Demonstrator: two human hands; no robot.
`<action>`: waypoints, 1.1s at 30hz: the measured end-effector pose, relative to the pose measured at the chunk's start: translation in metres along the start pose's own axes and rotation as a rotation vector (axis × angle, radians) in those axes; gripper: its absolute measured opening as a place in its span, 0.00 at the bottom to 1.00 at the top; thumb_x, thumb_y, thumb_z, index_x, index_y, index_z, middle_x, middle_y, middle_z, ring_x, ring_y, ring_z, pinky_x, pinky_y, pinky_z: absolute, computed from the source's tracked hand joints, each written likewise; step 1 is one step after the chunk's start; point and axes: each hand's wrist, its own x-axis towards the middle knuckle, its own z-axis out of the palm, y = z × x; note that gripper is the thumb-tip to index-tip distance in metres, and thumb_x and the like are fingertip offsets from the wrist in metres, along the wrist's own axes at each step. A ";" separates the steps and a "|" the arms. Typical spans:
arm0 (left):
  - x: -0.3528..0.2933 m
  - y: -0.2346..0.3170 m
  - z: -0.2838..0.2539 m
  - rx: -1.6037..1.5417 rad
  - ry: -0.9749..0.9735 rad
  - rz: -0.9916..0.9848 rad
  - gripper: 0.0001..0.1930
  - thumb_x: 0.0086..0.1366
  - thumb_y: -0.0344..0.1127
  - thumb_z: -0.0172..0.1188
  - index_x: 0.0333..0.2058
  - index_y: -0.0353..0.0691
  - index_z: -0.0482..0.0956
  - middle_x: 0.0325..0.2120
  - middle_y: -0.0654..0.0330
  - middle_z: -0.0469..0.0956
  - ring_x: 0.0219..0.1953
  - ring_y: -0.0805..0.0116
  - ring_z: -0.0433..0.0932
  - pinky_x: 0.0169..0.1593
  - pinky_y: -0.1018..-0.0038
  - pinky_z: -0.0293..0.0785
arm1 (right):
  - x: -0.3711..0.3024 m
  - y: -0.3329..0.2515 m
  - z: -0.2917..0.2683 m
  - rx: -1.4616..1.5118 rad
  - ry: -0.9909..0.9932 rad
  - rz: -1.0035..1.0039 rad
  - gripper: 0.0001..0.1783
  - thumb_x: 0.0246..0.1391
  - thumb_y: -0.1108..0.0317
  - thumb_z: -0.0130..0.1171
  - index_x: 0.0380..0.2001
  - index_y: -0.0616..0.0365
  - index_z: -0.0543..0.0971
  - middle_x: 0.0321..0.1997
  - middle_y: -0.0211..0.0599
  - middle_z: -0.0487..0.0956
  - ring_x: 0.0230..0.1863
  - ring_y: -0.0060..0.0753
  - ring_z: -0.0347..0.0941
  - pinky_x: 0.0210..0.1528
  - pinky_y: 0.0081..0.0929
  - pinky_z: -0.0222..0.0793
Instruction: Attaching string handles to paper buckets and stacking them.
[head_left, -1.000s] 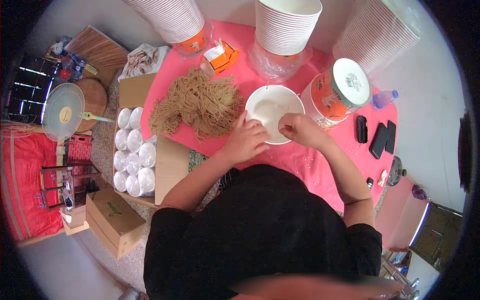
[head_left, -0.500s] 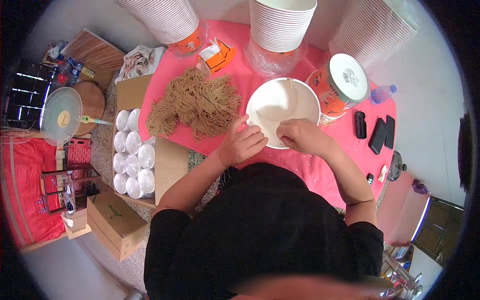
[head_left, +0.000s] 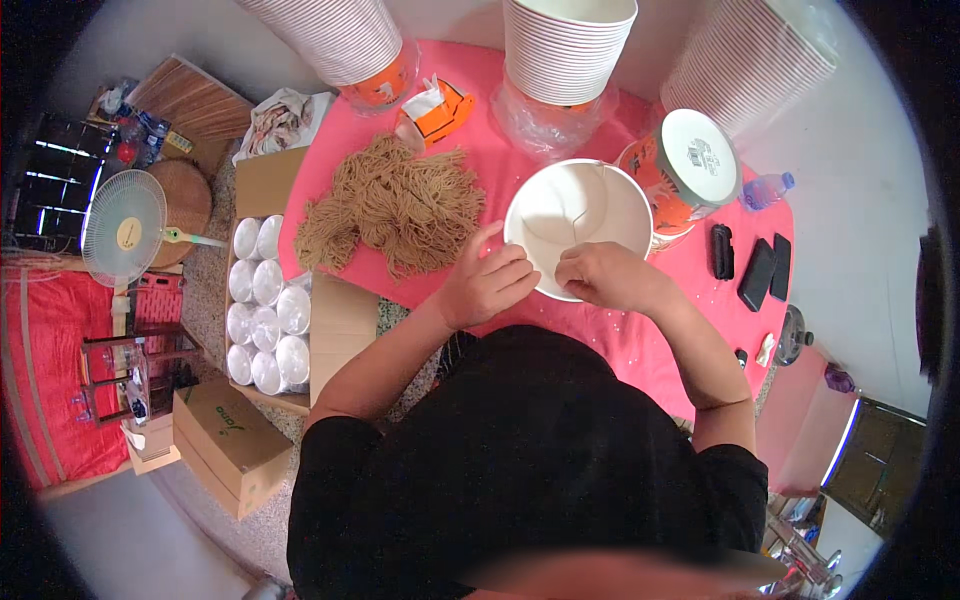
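Note:
A white paper bucket [head_left: 625,215] stands with its mouth facing me on the pink-covered table. A thin brown cord [head_left: 577,222] crosses its inside, running down toward my right hand [head_left: 605,277]. That hand is closed in a pinch over the near rim, and the cord's end is hidden by the fingers. My left hand [head_left: 490,282] lies at the bucket's near left edge, with its lower fingers curled and its forefinger raised; what they hold is hidden. Left of the bucket lies a tangled heap of the same brown cord [head_left: 395,210].
Stacked white buckets [head_left: 570,55] stand at the back. An upturned orange printed bucket [head_left: 690,165] is on the right, near a water bottle [head_left: 768,190] and a black phone-like slab [head_left: 757,273]. A carton of wrapped white containers [head_left: 310,290] and a fan [head_left: 125,230] are on the left.
The bucket has shifted slightly right and turned. More of the cord now shows inside it. Both hands have stayed nearly in place.

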 end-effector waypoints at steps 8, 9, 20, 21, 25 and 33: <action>0.006 -0.011 0.006 -0.082 -0.016 -0.086 0.07 0.50 0.33 0.54 0.29 0.42 0.77 0.29 0.67 0.73 0.41 0.72 0.71 0.58 0.58 0.58 | -0.002 0.009 0.000 0.126 -0.017 0.026 0.03 0.42 0.74 0.55 0.21 0.61 0.72 0.24 0.41 0.72 0.29 0.45 0.70 0.30 0.37 0.64; 0.006 -0.013 0.006 -0.080 -0.015 -0.088 0.07 0.50 0.33 0.54 0.29 0.42 0.77 0.29 0.67 0.73 0.41 0.72 0.71 0.58 0.58 0.58 | -0.001 0.010 0.000 0.176 -0.006 0.015 0.03 0.43 0.73 0.55 0.23 0.62 0.74 0.25 0.41 0.72 0.29 0.44 0.70 0.31 0.35 0.65; 0.008 -0.037 0.026 -0.186 -0.001 -0.172 0.08 0.47 0.29 0.56 0.29 0.40 0.77 0.32 0.63 0.75 0.45 0.67 0.72 0.55 0.63 0.63 | 0.002 0.026 0.000 0.468 -0.063 0.204 0.11 0.44 0.77 0.57 0.34 0.63 0.76 0.30 0.36 0.72 0.32 0.28 0.69 0.35 0.23 0.65; 0.008 -0.037 0.026 -0.187 -0.001 -0.172 0.08 0.47 0.29 0.56 0.29 0.40 0.77 0.32 0.63 0.75 0.45 0.67 0.72 0.55 0.63 0.63 | 0.002 0.027 -0.002 0.512 -0.083 0.235 0.11 0.43 0.77 0.58 0.35 0.63 0.76 0.30 0.36 0.72 0.32 0.28 0.69 0.35 0.23 0.65; 0.010 -0.033 0.018 -0.165 0.045 -0.085 0.08 0.47 0.30 0.55 0.28 0.39 0.77 0.31 0.63 0.74 0.44 0.67 0.72 0.54 0.64 0.64 | 0.001 0.027 -0.005 0.571 -0.098 0.201 0.10 0.45 0.78 0.57 0.34 0.63 0.76 0.31 0.35 0.73 0.33 0.28 0.69 0.36 0.23 0.65; 0.012 -0.017 -0.006 0.046 0.070 0.038 0.08 0.49 0.32 0.54 0.30 0.41 0.77 0.33 0.66 0.74 0.42 0.71 0.72 0.53 0.65 0.64 | 0.006 0.008 -0.007 0.165 0.114 0.108 0.04 0.42 0.78 0.56 0.25 0.63 0.75 0.28 0.42 0.74 0.32 0.44 0.71 0.34 0.32 0.67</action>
